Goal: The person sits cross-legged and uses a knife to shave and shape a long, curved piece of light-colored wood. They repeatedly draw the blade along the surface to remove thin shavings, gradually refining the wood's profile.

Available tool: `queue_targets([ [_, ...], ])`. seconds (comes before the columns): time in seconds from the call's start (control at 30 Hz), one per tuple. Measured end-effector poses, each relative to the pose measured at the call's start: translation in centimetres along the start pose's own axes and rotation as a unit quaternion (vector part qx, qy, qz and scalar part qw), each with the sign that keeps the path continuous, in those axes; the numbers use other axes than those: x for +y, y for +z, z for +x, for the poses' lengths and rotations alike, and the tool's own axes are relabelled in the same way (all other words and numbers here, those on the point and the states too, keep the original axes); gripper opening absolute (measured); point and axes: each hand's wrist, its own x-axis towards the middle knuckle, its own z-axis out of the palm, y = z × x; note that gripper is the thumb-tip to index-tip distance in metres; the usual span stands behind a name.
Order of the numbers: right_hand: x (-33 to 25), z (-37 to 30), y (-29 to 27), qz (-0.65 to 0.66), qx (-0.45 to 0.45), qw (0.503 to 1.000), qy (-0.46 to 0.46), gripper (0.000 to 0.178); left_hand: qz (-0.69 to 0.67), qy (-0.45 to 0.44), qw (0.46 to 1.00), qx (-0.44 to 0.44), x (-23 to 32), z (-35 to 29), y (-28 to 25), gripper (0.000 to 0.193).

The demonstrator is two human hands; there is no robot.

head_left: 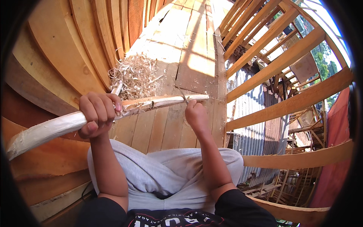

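Observation:
A long, pale, peeled wooden pole point(49, 130) runs across my lap from the lower left to its thin tip near the middle. My left hand point(96, 113) is wrapped round its thicker part. Patches of brown bark and rough cut wood show along the pole just right of that hand. Closed near the thin tip, my right hand point(197, 115) grips a knife whose narrow dark blade point(181, 90) points up and left across the pole. Its handle is hidden in my fist. Beyond the pole lies a heap of curly wood shavings point(137, 73).
I sit cross-legged in grey trousers point(162, 170) on a plank floor point(196, 49). Upright boards point(56, 45) form a wall at the left. Slatted wooden railing point(280, 106) borders the right, with corrugated metal sheets point(261, 140) below it. Small shavings are scattered over the planks.

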Motion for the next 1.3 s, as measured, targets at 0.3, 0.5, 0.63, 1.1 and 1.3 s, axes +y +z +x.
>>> queue_targets([
  [0.3, 1.5, 2.1, 0.1, 0.004, 0.013, 1.000, -0.006, 0.060, -0.001, -0.002, 1.000, 0.002, -0.1, 0.1, 0.1, 0.028],
  [0.5, -2.9, -3.3, 0.6, -0.023, -0.005, 0.998, -0.060, 0.059, -0.003, -0.002, 1.000, 0.003, 0.0, -0.3, -0.2, 0.028],
  [0.63, 3.8, 3.2, 1.5, -0.028, 0.098, 0.995, -0.024, 0.059, -0.009, -0.016, 0.999, 0.029, -0.4, 0.1, 0.6, 0.030],
  [1.1, 3.1, 3.5, 0.7, -0.032, 0.045, 0.996, 0.068, 0.059, 0.000, -0.001, 1.000, -0.005, -0.3, 0.0, -0.1, 0.028],
  [1.3, -0.1, 1.2, 0.1, 0.018, -0.003, 0.999, 0.037, 0.062, 0.002, -0.013, 1.000, 0.003, 0.0, -0.2, -0.1, 0.027],
])
